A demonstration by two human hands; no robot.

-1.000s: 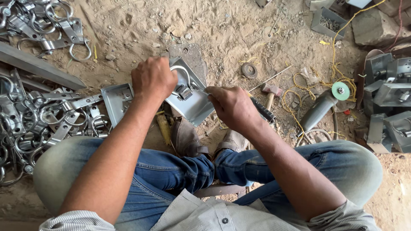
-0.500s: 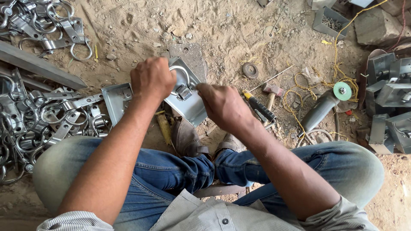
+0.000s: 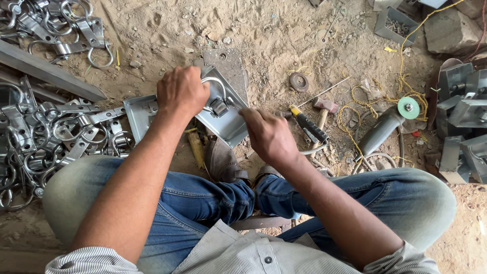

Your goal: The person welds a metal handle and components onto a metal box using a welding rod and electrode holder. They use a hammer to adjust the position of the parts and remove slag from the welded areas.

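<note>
Gripping the curved wire loop on a grey metal bracket (image 3: 223,119), the left hand (image 3: 181,91) is closed and steadies the part against the sandy ground, apparently so it cannot shift. Just right of it, the right hand (image 3: 269,136) is closed around a thin tool whose tip meets the bracket's fitting; the tool itself is mostly hidden. Beyond the right hand lie a yellow-and-black screwdriver (image 3: 308,124), a small hammer (image 3: 324,107) and an angle grinder (image 3: 388,126). Left of the left hand sits a pile of shiny ringed clamps (image 3: 45,142)
</note>
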